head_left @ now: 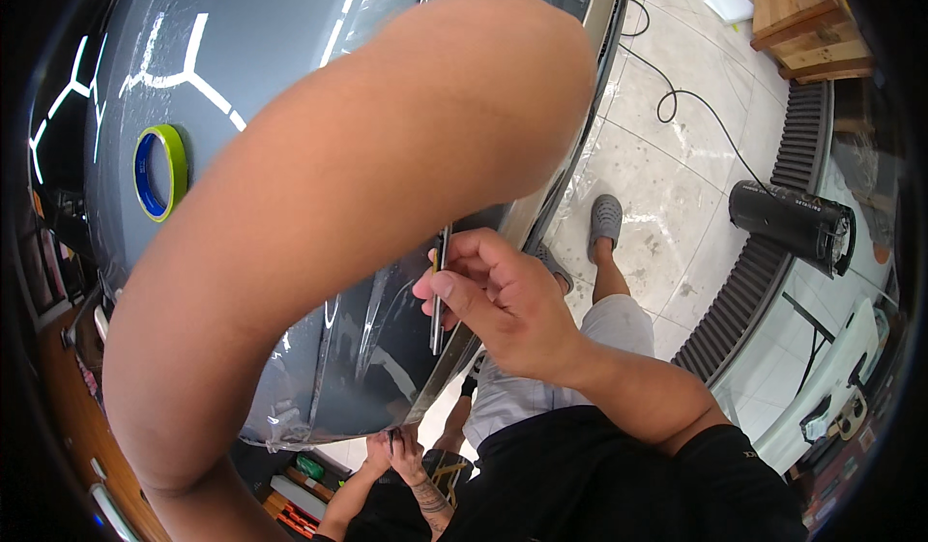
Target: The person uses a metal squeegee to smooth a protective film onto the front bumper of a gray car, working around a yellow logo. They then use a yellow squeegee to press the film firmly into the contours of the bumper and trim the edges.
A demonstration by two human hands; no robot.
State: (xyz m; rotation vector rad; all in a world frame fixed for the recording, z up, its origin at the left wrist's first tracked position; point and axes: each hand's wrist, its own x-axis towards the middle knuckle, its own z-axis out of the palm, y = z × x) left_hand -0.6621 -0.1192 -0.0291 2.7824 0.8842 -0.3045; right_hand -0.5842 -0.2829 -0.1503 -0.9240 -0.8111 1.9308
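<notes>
A large bare left arm [338, 175] fills the foreground, crossing from the lower left to a rounded bend at the top. My left hand does not show. My right hand [512, 300] is closed, pinching a slim silver-and-black cutter knife [437, 324] between thumb and fingers. The knife stands nearly lengthwise in the picture, and the arm covers its upper end. Behind it is a dark grey car panel [358, 387] with glossy, wrinkled clear film. Whether the knife touches the film I cannot tell.
A yellow-green tape roll [174, 170] rests on the panel at left. At the bottom, another person's hands [394, 453] are at the panel's edge. A cable [696, 94] crosses the tiled floor to a black cylindrical object [793, 225]. Wooden furniture [797, 15] stands at far right.
</notes>
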